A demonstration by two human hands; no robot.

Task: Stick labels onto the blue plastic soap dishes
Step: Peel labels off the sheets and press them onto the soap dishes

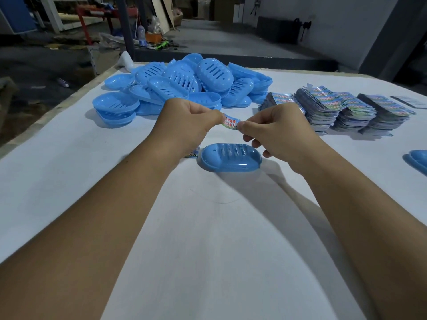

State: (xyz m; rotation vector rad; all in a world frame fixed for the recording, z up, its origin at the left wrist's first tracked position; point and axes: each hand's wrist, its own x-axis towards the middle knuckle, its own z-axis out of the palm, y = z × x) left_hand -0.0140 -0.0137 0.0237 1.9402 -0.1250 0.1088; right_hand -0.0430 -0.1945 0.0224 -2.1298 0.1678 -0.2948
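- Single head-worn wide-angle view, looking forward and down along both forearms across a white table (226, 227).
- Near edge falls below the frame; far edge and dim workshop floor show beyond.
- Wide-angle lens bends the table's left edge.

Label (230, 123) ends hidden in pinching fingertips (240, 128); another soap dish (419, 160) cut by right edge.
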